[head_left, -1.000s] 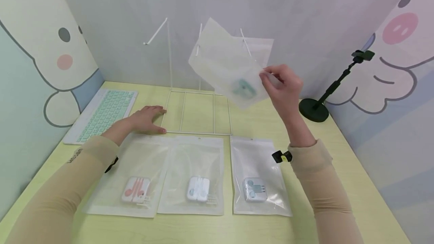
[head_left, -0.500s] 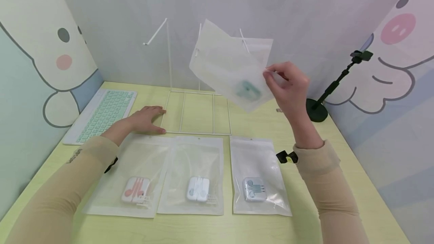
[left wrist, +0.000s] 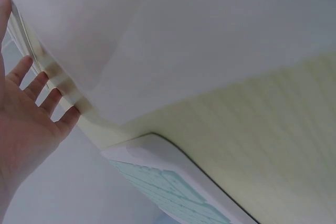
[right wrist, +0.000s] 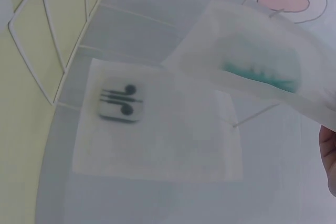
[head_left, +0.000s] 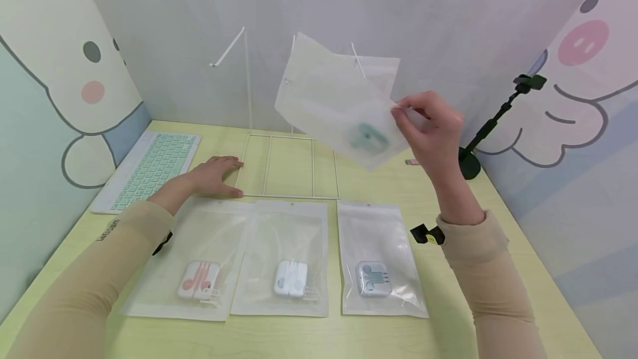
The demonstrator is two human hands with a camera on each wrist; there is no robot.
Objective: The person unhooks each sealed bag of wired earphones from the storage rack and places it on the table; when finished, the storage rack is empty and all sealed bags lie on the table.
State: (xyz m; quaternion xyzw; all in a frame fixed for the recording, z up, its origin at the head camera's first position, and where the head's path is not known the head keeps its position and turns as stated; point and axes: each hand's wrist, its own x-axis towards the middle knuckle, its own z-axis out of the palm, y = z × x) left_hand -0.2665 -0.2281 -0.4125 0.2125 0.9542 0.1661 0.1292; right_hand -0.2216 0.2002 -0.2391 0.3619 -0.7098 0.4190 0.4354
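Observation:
My right hand (head_left: 433, 132) pinches the right edge of a frosted zip bag (head_left: 324, 87), which is held tilted in the air with a blurred teal item (head_left: 369, 136) inside. The tip of the middle prong shows at this bag's upper left edge. Behind it, a second frosted bag (right wrist: 173, 140) hangs at the right prong (head_left: 358, 60), with boxed earphones (right wrist: 122, 100) showing through. My left hand (head_left: 215, 176) lies with spread fingers on the table, fingertips at the left side of the white wire rack's base (head_left: 289, 196).
Three bags lie in front of the rack, holding pink earphones (head_left: 199, 280), pale blue earphones (head_left: 291, 278) and grey-blue earphones (head_left: 375, 279). A keyboard (head_left: 154, 168) sits at left. A black stand (head_left: 485, 132) and a small pinkish piece (head_left: 411, 162) are at right.
My right hand has moved to the right. The bag's top corner has shifted down and left, its lower corner down and right, and it now covers more of the middle prong. The left hand stays.

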